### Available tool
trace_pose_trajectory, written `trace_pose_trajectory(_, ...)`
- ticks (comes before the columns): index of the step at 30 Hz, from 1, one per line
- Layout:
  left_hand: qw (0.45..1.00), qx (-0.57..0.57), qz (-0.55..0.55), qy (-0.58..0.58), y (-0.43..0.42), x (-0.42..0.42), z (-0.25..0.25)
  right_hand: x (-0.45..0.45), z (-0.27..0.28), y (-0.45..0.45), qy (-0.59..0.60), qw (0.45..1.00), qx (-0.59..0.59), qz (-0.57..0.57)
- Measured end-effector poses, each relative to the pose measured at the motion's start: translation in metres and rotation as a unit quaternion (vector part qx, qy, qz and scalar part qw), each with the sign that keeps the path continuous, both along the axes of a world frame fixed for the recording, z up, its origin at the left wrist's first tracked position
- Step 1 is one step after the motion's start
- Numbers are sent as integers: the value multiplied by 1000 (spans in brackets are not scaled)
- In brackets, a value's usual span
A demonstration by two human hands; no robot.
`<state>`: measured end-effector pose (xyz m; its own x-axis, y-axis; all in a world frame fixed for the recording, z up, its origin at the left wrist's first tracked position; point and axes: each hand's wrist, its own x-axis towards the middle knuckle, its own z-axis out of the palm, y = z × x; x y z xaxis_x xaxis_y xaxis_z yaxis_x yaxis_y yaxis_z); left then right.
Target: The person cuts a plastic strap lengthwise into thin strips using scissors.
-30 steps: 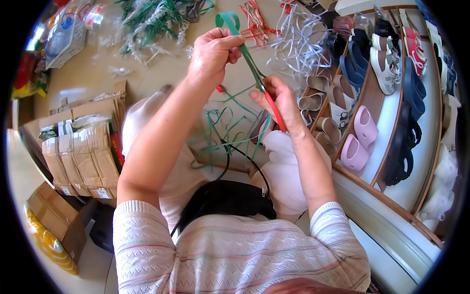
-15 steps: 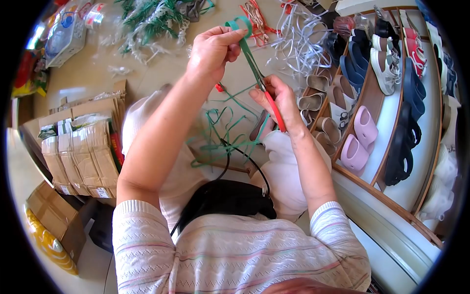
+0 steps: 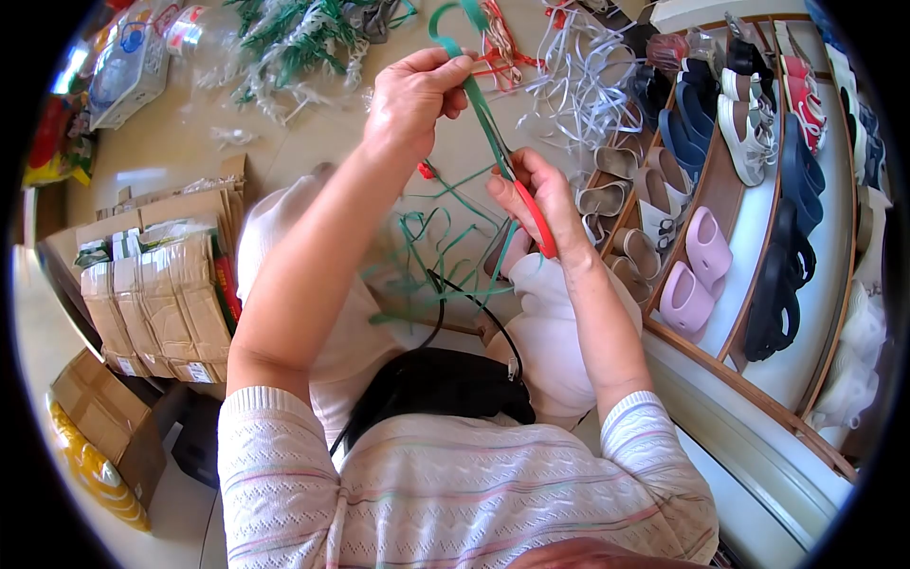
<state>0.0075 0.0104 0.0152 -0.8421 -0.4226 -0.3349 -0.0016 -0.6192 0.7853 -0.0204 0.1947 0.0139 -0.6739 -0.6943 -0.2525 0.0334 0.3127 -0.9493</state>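
Observation:
A green ribbon (image 3: 482, 106) is pinched between the thumb and fingers of my left hand (image 3: 413, 100), its end curling up above them. My right hand (image 3: 538, 201) is closed around red-handled scissors (image 3: 536, 226). The scissor blades point up along the ribbon, close to it; whether they are parted I cannot tell. Loose green strips (image 3: 431, 248) dangle in a tangle below the hands, over my lap and the floor. A black bag (image 3: 431, 387) with a strap rests on my lap.
To the right stands a shoe rack (image 3: 737, 204) with several pairs of shoes. White ribbons (image 3: 592, 90) and red strips (image 3: 500, 49) lie ahead on the floor, near a green and white pile (image 3: 284, 47). Cardboard boxes (image 3: 156, 303) are at left, a plastic basket (image 3: 133, 71) beyond.
The ribbon's loop above my left hand has opened out and risen into a larger curl. My right hand and the scissors have barely shifted.

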Motion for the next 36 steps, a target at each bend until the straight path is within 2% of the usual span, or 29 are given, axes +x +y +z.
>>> trace_pose_trajectory(6, 1000, -14, 5, 0, 5, -2, 0, -1, 3, 4, -33, 998, 51, -3)
trace_pose_trajectory(9, 994, 110, 2, 7, -4, -3, -3, -1, 5, 7, -22, 997, 73, 0)
trace_pose_trajectory(12, 989, 143, 17, -20, -14, -3, -2, 0, 4, 4, -24, 998, 54, 4)
trace_pose_trajectory(16, 995, 101, 14, -18, -8, -3, -3, 0, 3, 2, -36, 999, 30, -8)
trace_pose_trajectory(21, 997, 66, -6, -40, 8, 0, -4, -4, -1, 2, 9, 998, 57, 12)
trace_pose_trajectory(25, 993, 112, 7, -29, 5, -2, -7, -4, 9, 2, 37, 994, 104, 28)
trace_pose_trajectory(28, 985, 168, 37, -20, -13, -9, -10, -1, -5, 9, 40, 998, 39, 6)
trace_pose_trajectory(34, 995, 78, 49, -30, -13, -7, -9, -3, 10, 8, -50, 998, 39, 9)
trace_pose_trajectory(36, 997, 60, 37, -16, -7, -7, -12, -5, 9, 8, -48, 999, 23, 11)
